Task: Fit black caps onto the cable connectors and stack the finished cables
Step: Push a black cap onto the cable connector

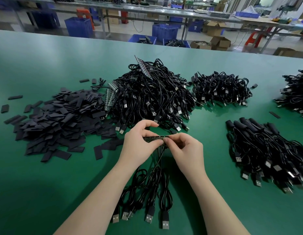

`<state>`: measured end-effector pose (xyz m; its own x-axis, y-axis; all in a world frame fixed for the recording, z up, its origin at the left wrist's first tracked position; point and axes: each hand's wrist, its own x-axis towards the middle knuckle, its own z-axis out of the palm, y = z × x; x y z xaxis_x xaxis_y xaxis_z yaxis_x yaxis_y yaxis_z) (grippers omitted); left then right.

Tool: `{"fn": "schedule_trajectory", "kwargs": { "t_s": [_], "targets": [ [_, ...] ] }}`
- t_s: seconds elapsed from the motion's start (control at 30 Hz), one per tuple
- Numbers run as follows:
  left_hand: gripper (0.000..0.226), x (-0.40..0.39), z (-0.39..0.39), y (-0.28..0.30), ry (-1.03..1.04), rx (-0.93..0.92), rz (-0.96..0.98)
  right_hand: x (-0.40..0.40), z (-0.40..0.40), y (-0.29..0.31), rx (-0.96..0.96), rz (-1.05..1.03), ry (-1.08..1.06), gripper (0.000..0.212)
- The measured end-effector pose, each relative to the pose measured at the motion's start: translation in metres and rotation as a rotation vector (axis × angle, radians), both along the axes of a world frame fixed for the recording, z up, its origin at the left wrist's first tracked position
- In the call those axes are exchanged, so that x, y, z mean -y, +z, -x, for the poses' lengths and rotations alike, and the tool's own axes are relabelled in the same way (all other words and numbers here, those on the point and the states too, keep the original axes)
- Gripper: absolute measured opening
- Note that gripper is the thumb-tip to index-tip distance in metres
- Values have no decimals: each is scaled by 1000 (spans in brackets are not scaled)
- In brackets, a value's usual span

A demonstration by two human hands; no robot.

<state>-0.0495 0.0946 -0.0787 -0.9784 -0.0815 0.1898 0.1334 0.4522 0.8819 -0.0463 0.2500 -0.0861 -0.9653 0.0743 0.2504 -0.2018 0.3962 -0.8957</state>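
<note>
My left hand (138, 143) grips a strip of joined small circuit-board connectors (153, 139) above the green table (45, 184). My right hand (186, 148) pinches the right end of that strip. Several black USB cables (147, 197) hang from the strip toward me, their plugs lying on the table. A heap of flat black caps (59, 121) lies to the left. A large pile of uncapped cables (150, 95) sits just beyond my hands. A stack of capped cables (269, 153) lies to the right.
Two more cable piles lie at the back right (222, 89) and at the far right edge (296, 92). Loose caps are scattered round the heap. Beyond the table's far edge stand blue crates (164, 32), cardboard boxes and other benches.
</note>
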Motion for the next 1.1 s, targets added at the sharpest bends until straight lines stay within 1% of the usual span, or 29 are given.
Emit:
{"fn": "schedule_trajectory", "kwargs": {
  "t_s": [0.17, 0.37, 0.5, 0.6, 0.67, 0.8, 0.87, 0.97, 1.03, 1.1],
  "targets": [
    [45, -4, -2, 0, 38, -33, 28, 1, -1, -2, -5, 6, -22, 20],
    [41, -9, -4, -3, 72, -60, 22, 2, -2, -2, -35, -26, -54, 23],
    [36, -10, -3, -2, 107, -97, 20, 8, -5, -3, -139, -116, -90, 16],
    [37, -6, -1, -2, 92, -88, -15, 8, -6, -2, -101, 19, -142, 15],
    [38, -5, 0, -4, 61, -60, -27, 3, -6, 2, -124, 117, -240, 15],
    [42, -6, 2, -5, 17, 1, -21, -13, -5, 16, -282, 388, -416, 13],
    [40, -7, 2, -5, 12, -10, -9, -19, -5, 23, -371, 487, -477, 12],
    [26, -9, 0, -1, 76, -139, 24, -23, -5, 38, -468, 577, -509, 11],
    [21, -10, -2, 3, 125, -275, 31, -19, -6, 50, -493, 566, -438, 10],
    [26, -12, -5, 7, 158, -434, 63, -7, -7, 63, -513, 522, -318, 13]
  ]
}}
